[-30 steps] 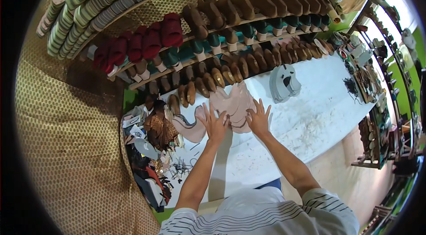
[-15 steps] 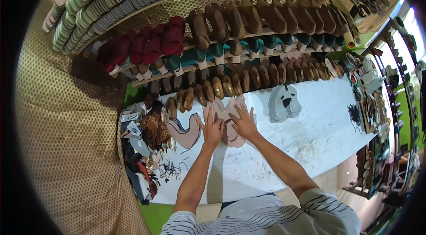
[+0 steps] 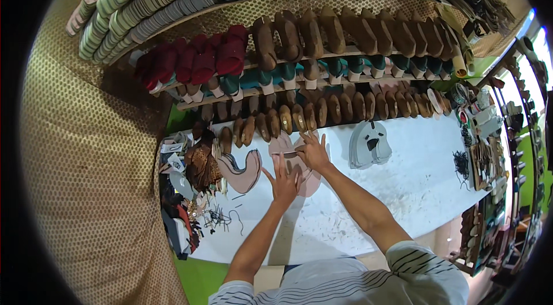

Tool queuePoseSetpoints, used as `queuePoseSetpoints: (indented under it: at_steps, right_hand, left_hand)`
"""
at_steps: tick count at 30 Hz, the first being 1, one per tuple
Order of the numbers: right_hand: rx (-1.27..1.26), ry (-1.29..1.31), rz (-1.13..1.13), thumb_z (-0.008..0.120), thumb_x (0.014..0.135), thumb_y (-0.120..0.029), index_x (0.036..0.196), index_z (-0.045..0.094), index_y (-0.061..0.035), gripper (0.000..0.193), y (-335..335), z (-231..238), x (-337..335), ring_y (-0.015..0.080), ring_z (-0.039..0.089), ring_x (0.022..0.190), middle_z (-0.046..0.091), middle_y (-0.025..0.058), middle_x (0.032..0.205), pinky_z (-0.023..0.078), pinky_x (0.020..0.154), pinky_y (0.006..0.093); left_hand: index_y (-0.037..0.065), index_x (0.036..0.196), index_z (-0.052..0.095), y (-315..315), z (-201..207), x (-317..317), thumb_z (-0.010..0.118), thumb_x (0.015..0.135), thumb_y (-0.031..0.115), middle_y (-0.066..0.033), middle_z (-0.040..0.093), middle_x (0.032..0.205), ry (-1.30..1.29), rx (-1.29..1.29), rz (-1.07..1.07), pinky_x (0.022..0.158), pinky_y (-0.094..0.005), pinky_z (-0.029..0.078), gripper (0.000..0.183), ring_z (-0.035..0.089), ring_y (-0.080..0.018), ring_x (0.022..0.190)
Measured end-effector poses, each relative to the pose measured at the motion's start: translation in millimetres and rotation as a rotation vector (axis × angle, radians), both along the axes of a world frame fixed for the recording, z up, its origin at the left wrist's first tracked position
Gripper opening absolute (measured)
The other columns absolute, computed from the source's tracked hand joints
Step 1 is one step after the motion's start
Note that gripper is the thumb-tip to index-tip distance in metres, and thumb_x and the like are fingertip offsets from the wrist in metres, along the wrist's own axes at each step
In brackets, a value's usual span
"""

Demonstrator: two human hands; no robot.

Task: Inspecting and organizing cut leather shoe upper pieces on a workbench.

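Pale pink flat cut pieces (image 3: 281, 143), shaped like shoe-upper parts, lie on the white-topped table under my hands. My left hand (image 3: 285, 184) rests on them with its fingers stretched out, the tips at a dark edge across the pink pieces. Just to its right, my right hand (image 3: 314, 153) lies with fingers spread, some pointing away and others reaching left to that same edge. Part of the pink material is hidden beneath both hands. Left of them sits a curved stack of pink and grey pieces (image 3: 246, 177). A stack of grey pieces (image 3: 362, 149) lies to the right.
Brown shoe lasts (image 3: 337, 108) line the table's far edge, below racks of more lasts and dark red shoe forms (image 3: 203, 66). Scraps and leopard-print material (image 3: 203, 162) crowd the left end. Tools and black cords (image 3: 461, 162) are at the right end of the white table (image 3: 397, 207).
My left hand has drawn nearer to me and slightly right across the pink pieces. My right hand has shifted left and turned, its fingers still spread. The whole view has tilted slightly.
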State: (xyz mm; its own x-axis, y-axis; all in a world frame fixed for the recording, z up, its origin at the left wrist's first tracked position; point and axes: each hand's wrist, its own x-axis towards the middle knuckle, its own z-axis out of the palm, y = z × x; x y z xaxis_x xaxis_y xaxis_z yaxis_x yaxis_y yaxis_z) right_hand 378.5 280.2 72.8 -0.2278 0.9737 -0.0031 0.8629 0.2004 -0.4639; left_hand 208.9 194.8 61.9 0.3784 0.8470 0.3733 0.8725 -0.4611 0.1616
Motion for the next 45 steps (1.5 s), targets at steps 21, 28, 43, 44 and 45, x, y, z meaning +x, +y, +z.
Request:
queuePoseSetpoints:
  at_steps: [21, 28, 43, 44, 45]
  right_hand:
    - [0.354, 0.159, -0.063, 0.073, 0.089, -0.023, 0.104, 0.082, -0.0151, 0.019, 79.8, 113.8, 3.3, 0.0356, 0.045, 0.142, 0.056, 0.0104, 0.148, 0.017, 0.118, 0.0718]
    - [0.403, 0.135, 0.120, 0.074, 0.087, -0.021, 0.111, 0.081, -0.0180, 0.025, 25.3, 142.7, 1.6, 0.0343, 0.041, 0.147, 0.056, 0.0115, 0.149, 0.017, 0.120, 0.0702]
    - [0.263, 0.097, 0.186, 0.072, 0.090, -0.024, 0.105, 0.082, -0.0179, 0.019, -147.8, 68.4, -88.8, 0.0363, 0.039, 0.148, 0.053, 0.0114, 0.150, 0.021, 0.119, 0.0698]
    - [0.256, 0.095, 0.189, 0.072, 0.090, -0.024, 0.105, 0.082, -0.0179, 0.019, -161.5, 62.9, -92.1, 0.0363, 0.039, 0.148, 0.053, 0.0114, 0.150, 0.021, 0.119, 0.0698]
    - [0.271, 0.077, 0.189, 0.073, 0.089, -0.024, 0.106, 0.081, -0.0180, 0.019, -174.1, 51.3, -92.2, 0.0361, 0.038, 0.148, 0.052, 0.0113, 0.151, 0.020, 0.120, 0.0697]
  left_hand:
    - [0.031, 0.158, 0.044, -15.9, -8.8, -2.3, 0.056, 0.097, 0.060, -0.0241, -0.009, 0.172, 0.076, -0.557, 0.221, 0.109, -0.0814, -0.013, 0.068, -0.013, -0.0461, 0.157]
    - [0.011, 0.157, 0.040, -26.0, 21.1, -26.8, 0.077, 0.088, 0.040, -0.0270, 0.006, 0.170, -0.341, -0.332, 0.383, 0.115, -0.0778, 0.001, 0.084, 0.001, -0.0503, 0.156]
    - [0.027, 0.116, 0.081, -93.0, 30.8, -157.4, 0.072, 0.090, 0.020, -0.0142, 0.036, 0.164, -0.445, -0.248, 0.138, 0.118, -0.0744, -0.001, 0.028, 0.018, -0.0432, 0.156]
    - [0.027, 0.116, 0.081, -105.8, 25.6, -160.4, 0.072, 0.090, 0.020, -0.0142, 0.036, 0.164, -0.448, -0.254, 0.143, 0.118, -0.0744, -0.001, 0.028, 0.018, -0.0432, 0.156]
    - [0.027, 0.119, 0.080, -116.3, 17.7, -161.6, 0.072, 0.091, 0.019, -0.0146, 0.036, 0.165, -0.398, -0.274, 0.131, 0.118, -0.0749, -0.001, 0.030, 0.018, -0.0433, 0.156]
